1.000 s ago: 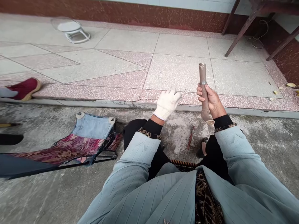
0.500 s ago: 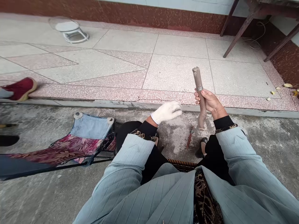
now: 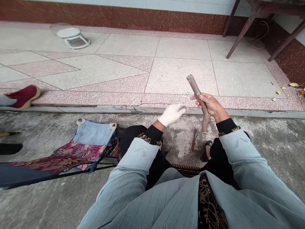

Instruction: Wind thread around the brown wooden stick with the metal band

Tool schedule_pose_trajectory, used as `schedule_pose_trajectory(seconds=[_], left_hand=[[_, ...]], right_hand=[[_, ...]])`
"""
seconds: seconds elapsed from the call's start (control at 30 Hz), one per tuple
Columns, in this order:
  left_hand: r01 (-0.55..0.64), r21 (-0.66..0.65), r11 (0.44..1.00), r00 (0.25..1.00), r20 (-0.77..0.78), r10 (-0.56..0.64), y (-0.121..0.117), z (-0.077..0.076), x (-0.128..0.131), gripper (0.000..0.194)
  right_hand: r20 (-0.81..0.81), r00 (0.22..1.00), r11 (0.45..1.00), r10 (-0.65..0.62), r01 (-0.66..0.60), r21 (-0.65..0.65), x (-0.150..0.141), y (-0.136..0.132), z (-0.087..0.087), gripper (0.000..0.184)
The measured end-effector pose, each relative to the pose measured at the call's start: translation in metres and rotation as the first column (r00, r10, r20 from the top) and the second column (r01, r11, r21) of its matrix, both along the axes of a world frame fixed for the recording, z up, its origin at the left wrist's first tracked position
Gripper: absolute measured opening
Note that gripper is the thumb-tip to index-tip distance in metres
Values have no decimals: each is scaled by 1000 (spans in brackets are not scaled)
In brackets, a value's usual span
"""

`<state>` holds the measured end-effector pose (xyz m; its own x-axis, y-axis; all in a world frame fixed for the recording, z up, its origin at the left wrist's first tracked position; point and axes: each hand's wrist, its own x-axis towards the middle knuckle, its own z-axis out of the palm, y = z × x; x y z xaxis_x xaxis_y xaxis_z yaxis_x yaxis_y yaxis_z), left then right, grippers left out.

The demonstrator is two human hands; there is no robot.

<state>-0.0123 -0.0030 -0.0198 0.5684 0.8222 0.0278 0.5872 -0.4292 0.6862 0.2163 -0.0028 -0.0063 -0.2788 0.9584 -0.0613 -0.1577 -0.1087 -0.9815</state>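
My right hand (image 3: 211, 105) is bare and wrapped round a brown wooden handle (image 3: 195, 90) with a metal ring near its top; the handle leans up and to the left. My left hand (image 3: 172, 114) wears a white knit glove and hovers just left of the handle with its fingers loosely curled, holding nothing that I can see. On the concrete below both hands lies a thin reddish stick (image 3: 193, 141). I am seated, with my knees in dark trousers under my pale blue sleeves.
A folding stool with a denim and floral fabric seat (image 3: 78, 149) stands at my left. Another person's red shoe (image 3: 23, 95) rests on the tiled step. A white wire stand (image 3: 71, 36) sits far left, and dark table legs (image 3: 238, 31) rise at far right.
The handle has tilted from upright to leaning left and come lower. My gloved left hand has dropped and curled its fingers. The view shifted slightly.
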Motion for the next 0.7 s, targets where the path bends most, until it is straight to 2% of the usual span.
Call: schedule_pose_trajectory(seconds=[0.07,0.1,0.13,0.2,0.23,0.27,0.3,0.37,0.43,0.53,0.63,0.7], left_hand=[[39,72,997,988,-152,-27,0,-2,1,31],[70,78,994,977,-207,-53,-1,-3,2,31],[105,65,992,966,-244,-86,-3,-3,4,31],[179,-10,984,956,-234,-176,-7,-4,7,30],[215,-65,974,956,-190,-224,-10,-3,7,31],[249,-122,961,955,-133,-265,-12,-2,8,31],[277,-171,946,953,-78,-293,-13,-1,7,31],[294,-222,930,953,-1,-302,-14,2,6,30],[261,-209,942,965,19,-263,-13,5,4,29],[189,-138,972,982,13,-189,-8,8,3,29],[110,-78,991,994,18,-109,-2,7,6,31],[69,-48,996,997,29,-67,1,5,8,31]], right_hand=[[270,959,994,-92,75,74,2,1,-3,40],[453,880,986,-143,88,142,3,2,-5,37],[637,750,977,-180,58,207,4,3,-7,34],[896,402,966,-188,-89,242,6,4,-10,32],[956,243,965,-164,-163,207,8,4,-10,33],[985,119,965,-125,-218,149,10,4,-10,34],[997,28,964,-67,-255,72,12,4,-9,34],[993,-85,947,87,-302,-109,18,2,-7,30],[950,-123,886,286,-344,-311,24,-1,-4,24],[827,-48,731,560,-441,-521,31,-4,-3,26],[662,74,574,746,-577,-581,28,-6,-1,38],[550,150,487,822,-685,-542,23,-9,4,44]])
